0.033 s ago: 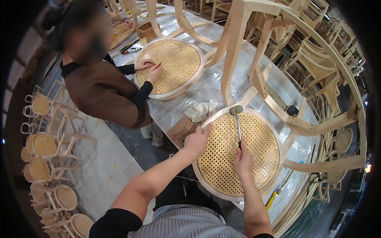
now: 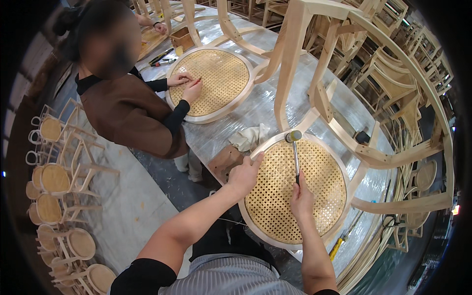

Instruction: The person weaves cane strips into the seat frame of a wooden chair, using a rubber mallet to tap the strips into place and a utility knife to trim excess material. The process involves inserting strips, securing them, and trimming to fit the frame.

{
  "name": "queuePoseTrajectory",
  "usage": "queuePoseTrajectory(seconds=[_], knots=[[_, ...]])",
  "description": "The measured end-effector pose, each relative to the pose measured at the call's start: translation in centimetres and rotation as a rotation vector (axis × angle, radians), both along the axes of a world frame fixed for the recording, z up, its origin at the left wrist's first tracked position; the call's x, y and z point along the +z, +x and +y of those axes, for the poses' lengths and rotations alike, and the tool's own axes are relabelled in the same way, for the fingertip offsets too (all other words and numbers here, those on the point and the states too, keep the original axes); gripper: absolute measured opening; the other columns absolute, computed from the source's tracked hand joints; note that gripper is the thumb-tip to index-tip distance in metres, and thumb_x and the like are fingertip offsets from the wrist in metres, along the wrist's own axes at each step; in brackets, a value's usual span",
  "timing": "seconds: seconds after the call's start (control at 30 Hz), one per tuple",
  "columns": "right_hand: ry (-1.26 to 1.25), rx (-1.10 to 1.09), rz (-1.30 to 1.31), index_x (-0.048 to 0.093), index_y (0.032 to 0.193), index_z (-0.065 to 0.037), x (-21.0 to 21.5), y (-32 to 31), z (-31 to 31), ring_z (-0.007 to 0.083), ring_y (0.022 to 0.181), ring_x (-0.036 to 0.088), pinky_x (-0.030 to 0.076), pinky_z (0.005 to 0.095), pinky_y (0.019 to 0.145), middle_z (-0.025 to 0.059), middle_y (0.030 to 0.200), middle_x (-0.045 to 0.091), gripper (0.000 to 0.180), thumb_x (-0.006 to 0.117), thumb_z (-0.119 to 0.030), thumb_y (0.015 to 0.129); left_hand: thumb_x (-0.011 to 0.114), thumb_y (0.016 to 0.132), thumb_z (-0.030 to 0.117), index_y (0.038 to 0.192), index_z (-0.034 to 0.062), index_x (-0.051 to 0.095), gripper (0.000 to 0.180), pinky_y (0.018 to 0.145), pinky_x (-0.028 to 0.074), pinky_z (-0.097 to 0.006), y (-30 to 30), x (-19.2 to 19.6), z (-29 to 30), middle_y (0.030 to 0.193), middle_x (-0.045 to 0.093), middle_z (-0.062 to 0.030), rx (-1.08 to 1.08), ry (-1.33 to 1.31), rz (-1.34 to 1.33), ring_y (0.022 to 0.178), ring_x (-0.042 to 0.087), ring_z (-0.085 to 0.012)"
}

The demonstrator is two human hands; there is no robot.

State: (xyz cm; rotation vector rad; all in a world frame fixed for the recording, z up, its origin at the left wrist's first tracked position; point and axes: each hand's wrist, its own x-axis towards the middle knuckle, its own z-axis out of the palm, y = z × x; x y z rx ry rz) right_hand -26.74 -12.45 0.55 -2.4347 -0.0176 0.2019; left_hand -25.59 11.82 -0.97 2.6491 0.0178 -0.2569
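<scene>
A round chair seat with a woven cane panel [image 2: 275,196] lies before me, set in a pale wooden rim [image 2: 256,226]. My right hand [image 2: 302,197] is closed round the dark grip of a mallet [image 2: 296,160]. The mallet's shaft is metal, and its yellowish head is over the far rim of the seat. My left hand [image 2: 244,176] is at the left rim, fingers drawn together and one fingertip pressed near the edge of the cane. Whatever those fingers may hold is hidden.
Bare chair legs and a curved back [image 2: 290,64] rise beyond the seat. A crumpled cloth [image 2: 248,138] and a brown wooden block [image 2: 225,161] lie left. A co-worker [image 2: 130,105] handles another cane seat [image 2: 216,81]. Cane strips [image 2: 376,250] and a yellow-handled tool [image 2: 336,249] lie right.
</scene>
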Motion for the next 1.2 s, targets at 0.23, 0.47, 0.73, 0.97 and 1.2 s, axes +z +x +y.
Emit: queuePoseTrajectory(seconds=[0.23, 0.47, 0.73, 0.97, 1.2], knots=[[0.155, 0.014, -0.176, 0.044, 0.165, -0.011, 1.7, -0.6, -0.6, 0.0366, 0.076, 0.072, 0.055, 0.0454, 0.072, 0.0242, 0.092, 0.072, 0.056, 0.054, -0.009, 0.110, 0.058, 0.094, 0.004, 0.168, 0.0251, 0.037, 0.080, 0.084, 0.060, -0.054, 0.6, 1.1, 0.0, 0.121, 0.056, -0.0244, 0.018, 0.041, 0.094, 0.095, 0.073, -0.0455], [0.061, 0.038, -0.569, 0.046, 0.163, -0.009, 0.6, -1.5, 0.7, 0.0323, 0.080, 0.072, 0.056, 0.0421, 0.073, 0.0236, 0.102, 0.074, 0.057, 0.058, -0.007, 0.107, 0.056, 0.095, 0.005, 0.168, 0.0237, 0.038, 0.077, 0.086, 0.060, -0.054, 0.8, 0.9, -0.4, 0.123, 0.057, -0.0246, -0.006, 0.011, 0.089, 0.097, 0.073, -0.0454], [0.237, -0.112, -0.505, 0.049, 0.162, -0.011, 2.2, -2.3, 2.0, 0.0318, 0.072, 0.070, 0.054, 0.0442, 0.068, 0.0200, 0.084, 0.070, 0.057, 0.057, -0.006, 0.107, 0.052, 0.098, 0.006, 0.168, 0.0203, 0.036, 0.073, 0.087, 0.060, -0.054, 0.7, 0.8, 0.6, 0.125, 0.056, -0.0269, -0.022, 0.001, 0.092, 0.098, 0.073, -0.0455], [0.069, 0.012, -0.346, 0.045, 0.164, -0.013, 0.5, -1.8, 1.4, 0.0355, 0.069, 0.070, 0.054, 0.0466, 0.067, 0.0230, 0.083, 0.069, 0.058, 0.057, -0.008, 0.108, 0.052, 0.100, 0.006, 0.169, 0.0208, 0.035, 0.073, 0.086, 0.062, -0.053, 1.0, 0.9, 0.3, 0.126, 0.057, -0.0261, -0.048, 0.020, 0.113, 0.099, 0.074, -0.0442], [-0.134, 0.046, -0.022, 0.046, 0.163, -0.010, 0.5, -2.9, 2.1, 0.0368, 0.070, 0.071, 0.054, 0.0453, 0.068, 0.0295, 0.086, 0.069, 0.055, 0.055, -0.010, 0.109, 0.055, 0.097, 0.004, 0.169, 0.0208, 0.034, 0.077, 0.084, 0.062, -0.053, 0.9, 0.4, 0.2, 0.123, 0.059, -0.0257, -0.046, 0.016, 0.059, 0.097, 0.075, -0.0451]])
